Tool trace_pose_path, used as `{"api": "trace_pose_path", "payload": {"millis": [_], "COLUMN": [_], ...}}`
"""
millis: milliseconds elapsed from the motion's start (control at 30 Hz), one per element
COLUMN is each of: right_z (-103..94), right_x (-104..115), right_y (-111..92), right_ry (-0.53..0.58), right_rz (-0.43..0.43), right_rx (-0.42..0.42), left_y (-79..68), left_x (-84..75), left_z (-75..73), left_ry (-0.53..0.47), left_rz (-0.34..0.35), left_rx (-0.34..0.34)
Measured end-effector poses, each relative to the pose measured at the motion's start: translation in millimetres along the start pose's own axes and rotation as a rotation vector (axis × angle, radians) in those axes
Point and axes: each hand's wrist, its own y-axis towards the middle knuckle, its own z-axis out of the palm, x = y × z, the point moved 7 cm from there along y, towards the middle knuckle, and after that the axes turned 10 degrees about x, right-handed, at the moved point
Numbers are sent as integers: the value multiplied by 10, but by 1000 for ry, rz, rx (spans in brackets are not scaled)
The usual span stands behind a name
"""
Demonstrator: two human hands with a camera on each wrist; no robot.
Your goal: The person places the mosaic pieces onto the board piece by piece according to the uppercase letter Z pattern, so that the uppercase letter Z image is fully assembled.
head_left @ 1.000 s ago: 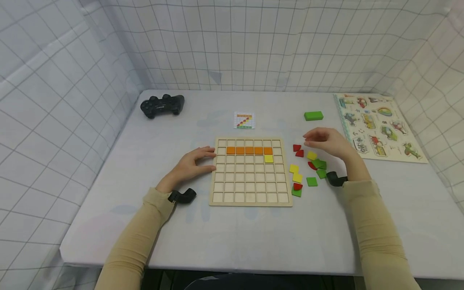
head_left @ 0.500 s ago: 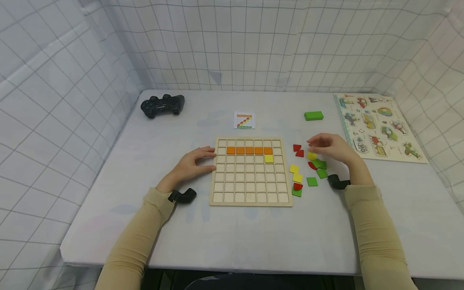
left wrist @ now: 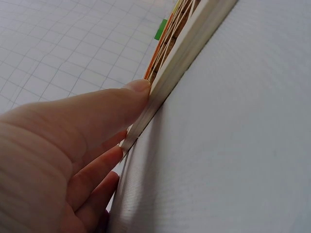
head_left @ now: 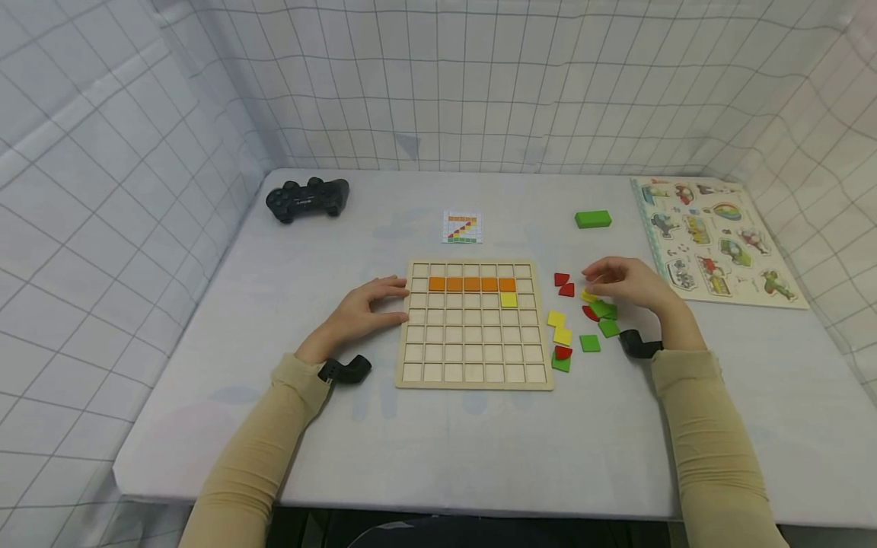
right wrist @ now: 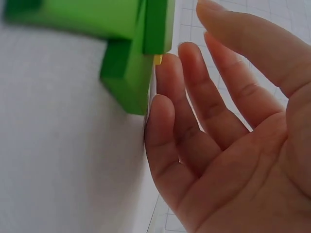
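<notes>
In the head view my left hand (head_left: 363,310) lies at the left edge of a wooden grid board (head_left: 473,387). The left wrist view has its thumb (left wrist: 133,97) against the board's rim, the other fingers along the side. A row of orange square tiles (head_left: 471,284) fills part of the board, with one yellow tile (head_left: 508,300) below its right end. My right hand (head_left: 626,281) hovers at a loose yellow tile (head_left: 589,296), partly hidden by its fingertips. In the right wrist view thumb and fingers stand apart, near green tiles (right wrist: 129,82).
Red tiles (head_left: 562,279), yellow tiles (head_left: 562,336) and green tiles (head_left: 589,343) lie loose right of the board. Behind it is a small pattern card (head_left: 462,227). A green block (head_left: 592,219), a black game controller (head_left: 307,200) and a picture board (head_left: 719,236) stand farther back.
My right hand has come down and slightly nearer, its fingertips now over the loose yellow tile. The left hand and the board have stayed put.
</notes>
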Motion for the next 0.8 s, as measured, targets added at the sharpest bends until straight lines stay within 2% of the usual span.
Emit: {"api": "trace_pose_path", "payload": {"millis": [267,767,800], "right_z": [-1,29,31], "right_x": [-46,-57,-56], "right_y": [20,29,31], "right_ry": [-5,-23,-25], "right_rz": [29,50,50], "right_rx": [2,20,22], "left_y": [-9,0,-19], "left_x": [-8,9,-53], "left_z": [-3,2,-3], "left_ry": [-36,15,9], "left_rz": [14,9,4], "left_rx": [-14,0,0]}}
